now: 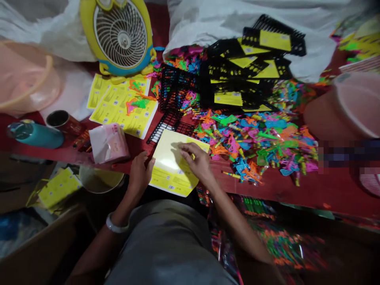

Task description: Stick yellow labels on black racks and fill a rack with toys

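A yellow printed sheet [170, 182] with a pale, shiny upper part lies at the near edge of the red table, between my hands. My left hand [141, 172] is beside its left edge, fingers slightly curled and thumb apart, with nothing seen in it. Over the sheet's right part is my right hand [196, 160], its thumb and fingertips brought together; whether anything small is between them cannot be made out. Just beyond the sheet lie black plastic grids [166, 124]. More yellow sheets [123, 113] lie at the back left, with small plastic pieces on them.
Colourful plastic pieces [267, 138] are heaped at the right, with black racks [237, 75] behind them. A fan [123, 39] stands at the back. Left are a blue bottle [40, 134], a cup [67, 122] and a tissue pack [109, 142]. A pink bucket [329, 107] is far right.
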Available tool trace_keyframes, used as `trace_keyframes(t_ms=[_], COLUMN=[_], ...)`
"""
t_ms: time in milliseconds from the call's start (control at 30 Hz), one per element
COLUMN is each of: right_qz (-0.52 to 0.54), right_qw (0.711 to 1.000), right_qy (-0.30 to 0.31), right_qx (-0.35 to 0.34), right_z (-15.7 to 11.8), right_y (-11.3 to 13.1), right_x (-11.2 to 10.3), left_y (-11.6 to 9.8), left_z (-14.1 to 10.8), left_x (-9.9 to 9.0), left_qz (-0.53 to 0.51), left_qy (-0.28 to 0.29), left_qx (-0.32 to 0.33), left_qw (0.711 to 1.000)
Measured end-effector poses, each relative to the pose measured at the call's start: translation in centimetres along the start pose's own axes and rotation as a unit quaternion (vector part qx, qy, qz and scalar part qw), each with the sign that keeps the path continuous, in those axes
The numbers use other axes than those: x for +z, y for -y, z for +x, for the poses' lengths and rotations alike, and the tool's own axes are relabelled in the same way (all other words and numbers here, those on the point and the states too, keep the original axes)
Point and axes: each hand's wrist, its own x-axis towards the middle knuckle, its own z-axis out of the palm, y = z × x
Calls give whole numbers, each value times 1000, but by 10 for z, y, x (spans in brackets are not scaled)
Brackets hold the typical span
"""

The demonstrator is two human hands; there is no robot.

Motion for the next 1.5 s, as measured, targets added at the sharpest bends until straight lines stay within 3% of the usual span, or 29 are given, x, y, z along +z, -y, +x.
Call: trace_keyframes(t_ms=[100, 200, 433, 633, 933, 1000, 1167, 1300, 1400, 1500], right_qz=[4, -12, -98, -72, -62, -76, -102, -93, -53, 20], right_qw=[999, 996, 992, 995, 997, 995, 971, 967, 960, 970], right_qy=[37, 65, 15, -3, -10, -4, 1, -22, 6, 21], right_qx=[-39, -67, -78, -71, -35, -61, -214, -238, -277, -241], right_z=[-33, -48, -57, -60, -62, -62, -68, -68, -69, -73], right_y=[7, 15, 21, 24, 24, 24, 20, 20, 27, 38], right_x=[23, 45, 73, 73, 69, 66, 60, 55, 48, 38], left_y=[1, -5, -25, -32, -28, -25, -18, -16, -15, -16], left_z=[1, 4, -7, -9, -9, -8, -3, 0, 5, 10], left_x=[-6, -7, -6, -6, -2, -1, 1, 3, 4, 3], left_qz=[24, 33, 1, 6, 0, -9, -28, -11, 35, 100], left_qy=[59, 99, 113, 117, 123, 127, 161, 182, 176, 175], left_qx=[-39, -54, -41, -21, -45, -51, -62, -62, -48, -31], left_qw=[997, 993, 993, 993, 991, 991, 985, 981, 983, 979])
